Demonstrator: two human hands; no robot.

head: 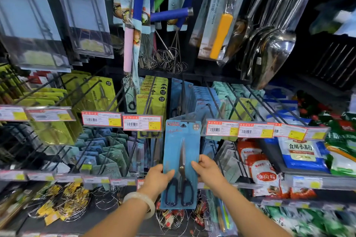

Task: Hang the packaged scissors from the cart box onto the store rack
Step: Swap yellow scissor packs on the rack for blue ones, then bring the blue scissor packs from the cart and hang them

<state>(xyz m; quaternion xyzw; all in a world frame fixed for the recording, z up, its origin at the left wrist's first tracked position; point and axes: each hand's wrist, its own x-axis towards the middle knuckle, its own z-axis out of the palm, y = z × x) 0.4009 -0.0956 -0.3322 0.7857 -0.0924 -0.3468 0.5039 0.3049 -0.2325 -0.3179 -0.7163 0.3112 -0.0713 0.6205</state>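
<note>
1. Both hands, left hand [159, 176] and right hand [207, 171], pinch one blue scissors package [181, 161] by its side edges, upright before the rack.
2. To hang it well, I would line its top hole [183, 125] with the hook [183, 92] carrying matching blue packs, then slide it back.
3. One package held; two hands.

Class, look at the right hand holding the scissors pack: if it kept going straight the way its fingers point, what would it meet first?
The right hand points left across the blue scissors pack, so it would probably meet the left hand on the opposite edge.
</note>
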